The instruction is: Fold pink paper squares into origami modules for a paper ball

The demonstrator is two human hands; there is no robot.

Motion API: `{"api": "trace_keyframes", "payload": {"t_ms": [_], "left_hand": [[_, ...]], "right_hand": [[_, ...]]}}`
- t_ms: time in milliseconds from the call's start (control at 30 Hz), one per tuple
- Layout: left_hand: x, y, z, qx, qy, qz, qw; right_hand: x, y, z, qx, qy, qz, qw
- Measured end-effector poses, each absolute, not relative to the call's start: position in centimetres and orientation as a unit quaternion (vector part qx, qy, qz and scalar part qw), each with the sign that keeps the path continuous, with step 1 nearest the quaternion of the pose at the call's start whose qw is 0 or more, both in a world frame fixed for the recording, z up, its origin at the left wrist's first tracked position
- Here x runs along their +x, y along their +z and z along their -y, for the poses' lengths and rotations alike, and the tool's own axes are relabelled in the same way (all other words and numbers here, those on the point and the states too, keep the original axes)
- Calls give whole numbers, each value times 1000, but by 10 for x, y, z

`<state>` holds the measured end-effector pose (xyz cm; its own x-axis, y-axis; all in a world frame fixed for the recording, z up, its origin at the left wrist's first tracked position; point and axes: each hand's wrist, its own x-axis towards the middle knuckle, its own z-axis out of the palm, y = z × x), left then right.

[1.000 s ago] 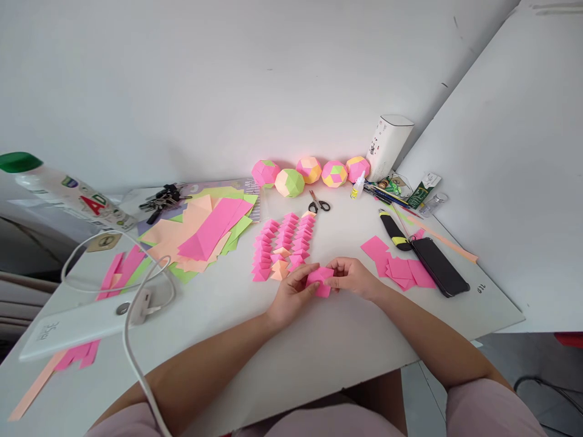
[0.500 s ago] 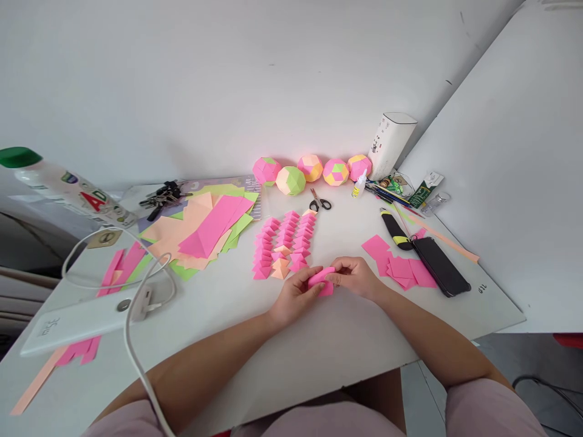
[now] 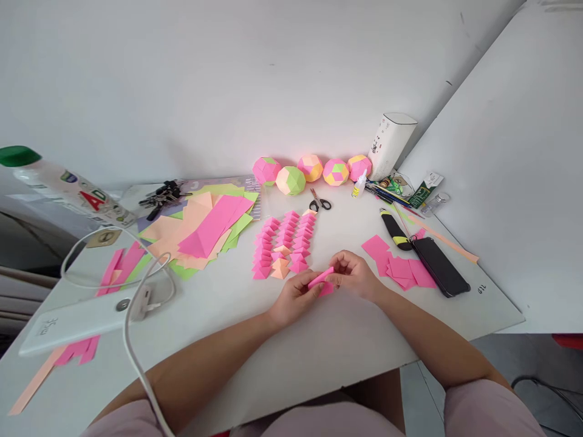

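Observation:
A small piece of pink paper [image 3: 321, 278] is held between both hands, with a fold running along its upper edge. My left hand [image 3: 294, 297] pinches its left end between thumb and fingers. At the right end, my right hand [image 3: 353, 276] grips the folded edge, fingers curled behind it. Just beyond my left hand stand three rows of folded paper units [image 3: 288, 233], mostly pink with a few peach ones. To the right of my right hand lie several flat pink paper squares [image 3: 401, 269].
Behind the rows are scissors [image 3: 319, 201], a glue bottle [image 3: 359, 184] and several paper balls [image 3: 290, 181]. Coloured sheets [image 3: 212, 227] lie left, near a white power bank [image 3: 82, 320] with a cable. A black pouch [image 3: 439, 265] and a cutter [image 3: 395, 229] lie right.
The pink paper's upper flap has been folded over further and now looks narrower. My right fingers have lifted slightly; my left hand stays in place.

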<state>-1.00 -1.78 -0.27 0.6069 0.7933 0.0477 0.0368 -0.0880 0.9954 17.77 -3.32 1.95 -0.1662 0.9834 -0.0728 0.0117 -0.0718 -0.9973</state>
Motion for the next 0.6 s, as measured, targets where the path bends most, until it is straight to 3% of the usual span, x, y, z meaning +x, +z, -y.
{"api": "trace_keyframes", "payload": {"t_ms": [600], "left_hand": [[-10, -1, 18, 653, 310, -313, 616]], "right_hand": [[177, 26, 33, -473, 546, 530, 444]]}}
